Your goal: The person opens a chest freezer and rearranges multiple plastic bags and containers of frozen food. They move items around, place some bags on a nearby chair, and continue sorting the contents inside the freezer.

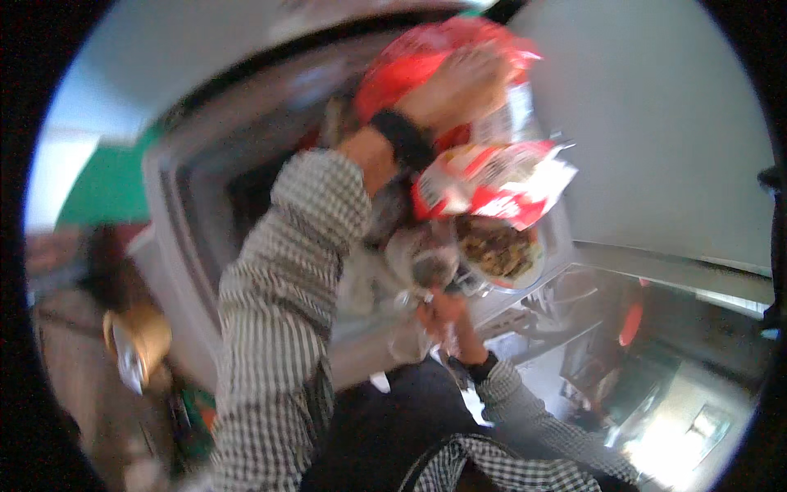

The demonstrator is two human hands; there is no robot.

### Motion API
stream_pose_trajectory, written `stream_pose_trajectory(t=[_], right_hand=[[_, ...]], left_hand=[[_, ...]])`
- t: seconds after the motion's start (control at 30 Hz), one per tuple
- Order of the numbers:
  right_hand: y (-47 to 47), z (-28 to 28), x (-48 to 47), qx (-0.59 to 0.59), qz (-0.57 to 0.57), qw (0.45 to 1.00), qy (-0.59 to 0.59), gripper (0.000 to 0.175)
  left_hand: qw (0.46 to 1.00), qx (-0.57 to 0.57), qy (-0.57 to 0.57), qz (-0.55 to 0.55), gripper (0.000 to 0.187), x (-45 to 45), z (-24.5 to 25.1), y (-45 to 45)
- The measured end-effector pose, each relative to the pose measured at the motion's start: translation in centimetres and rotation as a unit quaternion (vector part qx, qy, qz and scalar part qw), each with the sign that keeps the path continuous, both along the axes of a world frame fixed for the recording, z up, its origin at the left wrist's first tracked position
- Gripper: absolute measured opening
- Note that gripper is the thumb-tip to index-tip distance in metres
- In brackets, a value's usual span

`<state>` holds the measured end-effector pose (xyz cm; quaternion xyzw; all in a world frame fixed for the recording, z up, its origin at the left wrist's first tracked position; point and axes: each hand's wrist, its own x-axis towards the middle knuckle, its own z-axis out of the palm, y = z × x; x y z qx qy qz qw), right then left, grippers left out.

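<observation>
The view is blurred. My left hand [467, 86] reaches across the grey open chest container [190, 246] and lies against a red plastic bag [393, 74]; its fingers are too blurred to tell whether they grip it. Below that wrist is a red and white printed package [492, 184]. My right hand [446, 320], lower and near my body, has its fingers closed on clear plastic, which looks like a bag [424, 252]. Beside this plastic, to the right, sits a round container of brownish chopped food [504, 252].
A pale panel [645, 123] stands along the right side of the container. At the lower left, outside the container, is a yellowish cup-like object [138, 344]. Green material [107, 184] shows at the left. A glossy, reflective surface [645, 332] lies at the lower right.
</observation>
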<state>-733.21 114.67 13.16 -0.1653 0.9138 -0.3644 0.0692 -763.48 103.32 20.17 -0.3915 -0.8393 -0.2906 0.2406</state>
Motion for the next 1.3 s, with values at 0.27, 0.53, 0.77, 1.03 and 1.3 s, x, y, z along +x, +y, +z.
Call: stream_pose_trajectory(t=[0.27,0.53,0.77,1.03,1.3], right_hand=[[-0.2,0.3,-0.2,-0.052,-0.018,0.998,-0.008,0.022],[0.7,-0.6,0.5,0.018,-0.061,0.996,-0.059,0.026],[1.5,-0.9,1.3,0.163,-0.052,0.983,0.061,0.021],[1.8,-1.1,1.6,0.184,-0.083,0.979,0.002,0.017],[1.0,-0.8,1.3,0.144,-0.129,0.980,-0.036,0.010]], left_hand=[[0.897,0.130,-0.384,0.176,0.017,7.7,-12.3,-26.5],[0.651,-0.052,-0.626,0.426,0.030,24.6,-33.4,-26.2],[0.612,-0.002,-0.694,0.378,0.046,26.4,-37.4,-19.2],[0.719,-0.094,-0.657,0.209,0.035,29.7,-44.4,-16.1],[0.790,-0.075,-0.565,0.228,0.015,30.8,-42.9,-15.2]])
